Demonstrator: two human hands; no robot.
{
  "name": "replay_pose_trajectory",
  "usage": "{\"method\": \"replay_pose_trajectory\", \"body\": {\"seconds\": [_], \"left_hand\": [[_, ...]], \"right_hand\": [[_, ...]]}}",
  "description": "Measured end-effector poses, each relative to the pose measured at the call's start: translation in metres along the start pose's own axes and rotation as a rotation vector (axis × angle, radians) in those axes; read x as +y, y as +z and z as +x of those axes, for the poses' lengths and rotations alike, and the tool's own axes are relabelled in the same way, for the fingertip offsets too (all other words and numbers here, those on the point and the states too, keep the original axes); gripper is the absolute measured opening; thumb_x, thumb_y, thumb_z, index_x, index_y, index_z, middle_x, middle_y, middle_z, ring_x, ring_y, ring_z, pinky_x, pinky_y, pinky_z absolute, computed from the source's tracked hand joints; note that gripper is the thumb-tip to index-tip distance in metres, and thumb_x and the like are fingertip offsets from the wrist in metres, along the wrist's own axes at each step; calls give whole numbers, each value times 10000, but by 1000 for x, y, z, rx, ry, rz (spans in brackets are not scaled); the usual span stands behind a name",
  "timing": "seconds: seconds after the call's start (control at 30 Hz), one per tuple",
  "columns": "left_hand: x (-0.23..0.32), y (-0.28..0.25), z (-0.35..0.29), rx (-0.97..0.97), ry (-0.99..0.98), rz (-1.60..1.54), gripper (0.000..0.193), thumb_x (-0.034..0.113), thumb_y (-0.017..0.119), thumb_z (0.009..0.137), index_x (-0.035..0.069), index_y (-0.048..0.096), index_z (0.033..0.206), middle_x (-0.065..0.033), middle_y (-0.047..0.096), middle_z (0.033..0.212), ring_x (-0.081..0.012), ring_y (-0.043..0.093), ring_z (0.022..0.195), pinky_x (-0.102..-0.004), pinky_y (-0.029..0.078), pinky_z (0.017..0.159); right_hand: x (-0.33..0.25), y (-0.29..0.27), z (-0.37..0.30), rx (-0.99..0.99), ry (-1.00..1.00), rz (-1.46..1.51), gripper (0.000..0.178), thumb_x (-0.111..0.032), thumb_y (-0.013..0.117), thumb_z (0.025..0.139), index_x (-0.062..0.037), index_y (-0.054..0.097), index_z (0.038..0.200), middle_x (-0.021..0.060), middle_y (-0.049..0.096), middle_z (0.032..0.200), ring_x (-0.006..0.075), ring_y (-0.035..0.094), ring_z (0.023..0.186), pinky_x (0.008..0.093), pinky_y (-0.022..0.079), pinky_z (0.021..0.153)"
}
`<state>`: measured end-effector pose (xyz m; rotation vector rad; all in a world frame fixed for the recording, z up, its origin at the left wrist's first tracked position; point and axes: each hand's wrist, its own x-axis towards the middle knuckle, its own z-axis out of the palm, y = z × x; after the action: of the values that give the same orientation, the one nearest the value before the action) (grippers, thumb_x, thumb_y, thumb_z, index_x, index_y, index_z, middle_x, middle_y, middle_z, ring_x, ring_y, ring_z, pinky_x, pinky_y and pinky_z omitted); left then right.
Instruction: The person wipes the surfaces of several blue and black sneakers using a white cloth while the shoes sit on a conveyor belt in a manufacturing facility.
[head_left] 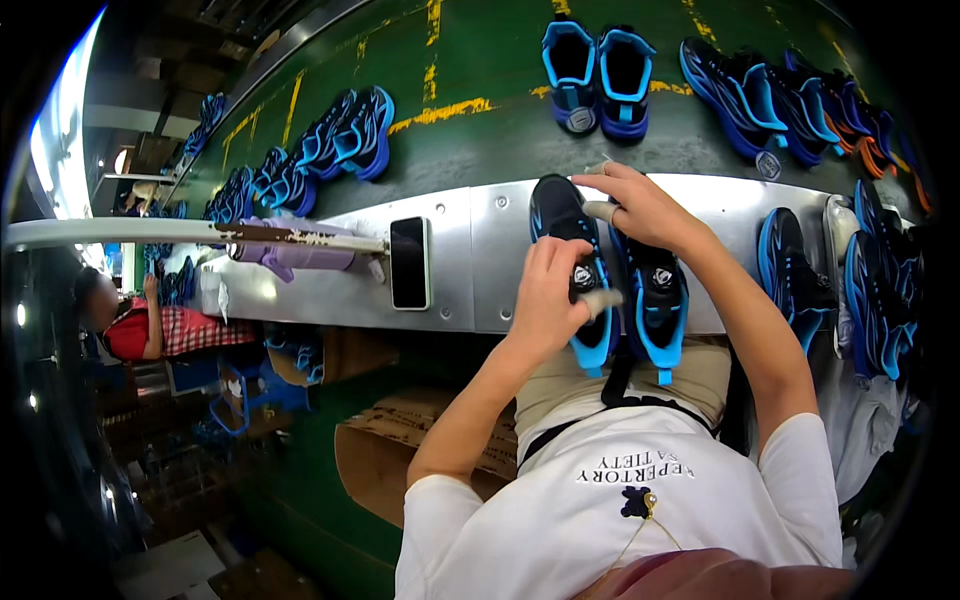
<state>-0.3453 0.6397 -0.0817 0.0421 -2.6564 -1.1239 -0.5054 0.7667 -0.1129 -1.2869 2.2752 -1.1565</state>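
Note:
A pair of black sneakers with bright blue edges lies side by side on the metal ledge before me, toes pointing away. My left hand is closed over the side of the left sneaker, thumb near its round dial. A pale finger cover wraps that thumb. My right hand reaches across the toe of the right sneaker. Its fingers, some with pale covers, stretch apart toward the left sneaker's toe; whether they touch it I cannot tell. My right hand hides the right sneaker's toe.
A phone and a purple bottle lie left on the metal ledge. Beyond is a green conveyor with several sneakers. More sneakers lie right. A white bar juts in from the left; below stands a cardboard box.

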Motion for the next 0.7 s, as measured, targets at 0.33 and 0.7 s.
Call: {"method": "replay_pose_trajectory", "body": {"seconds": [0.33, 0.7], "left_hand": [[-6, -2, -5, -46, -44, -106, 415, 144, 760, 744, 51, 588, 1111, -51, 567, 934, -175, 516, 818, -266, 439, 744], [-2, -8, -32, 143, -131, -219, 256, 122, 713, 810, 31, 644, 1039, -61, 605, 949, -142, 533, 766, -264, 443, 680]], "right_hand": [[11, 12, -1, -58, 16, -117, 321, -179, 625, 859, -78, 631, 1164, 145, 587, 1078, 336, 544, 1005, 394, 437, 871], [-26, -16, -8, -254, 60, 122, 297, -205, 671, 836, -126, 680, 1122, 116, 592, 963, 272, 560, 903, 339, 450, 787]]}}
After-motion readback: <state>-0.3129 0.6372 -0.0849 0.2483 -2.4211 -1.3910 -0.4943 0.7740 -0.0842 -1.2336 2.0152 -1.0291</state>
